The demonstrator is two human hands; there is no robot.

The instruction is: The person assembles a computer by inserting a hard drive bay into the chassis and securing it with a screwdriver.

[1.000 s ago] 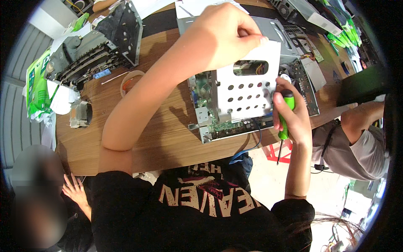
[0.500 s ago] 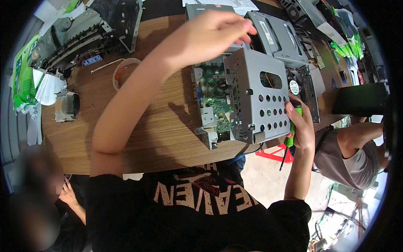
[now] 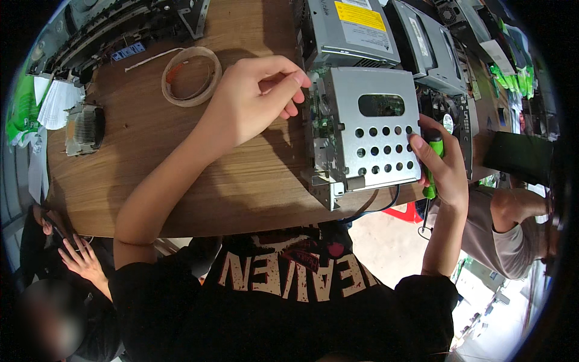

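One perforated metal bracket (image 3: pixel 377 130), right hand (image 3: pixel 443 166) grip on its edge, green screwdriver (image 3: pixel 433 163) inside

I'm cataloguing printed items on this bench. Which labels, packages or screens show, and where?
Yellow label: rectangular, on the grey metal box at the top.
Blue label: small strip, top left on the dark chassis.
Round sticker: pale, on the fan hub by the right hand.
Green packages: far left edge.

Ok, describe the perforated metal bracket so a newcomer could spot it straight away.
Start from the wooden table and go to its near right edge, where an opened computer chassis sits. The perforated metal bracket lies on top, between the left hand and the right hand. Only it has rows of round holes and one oval slot.
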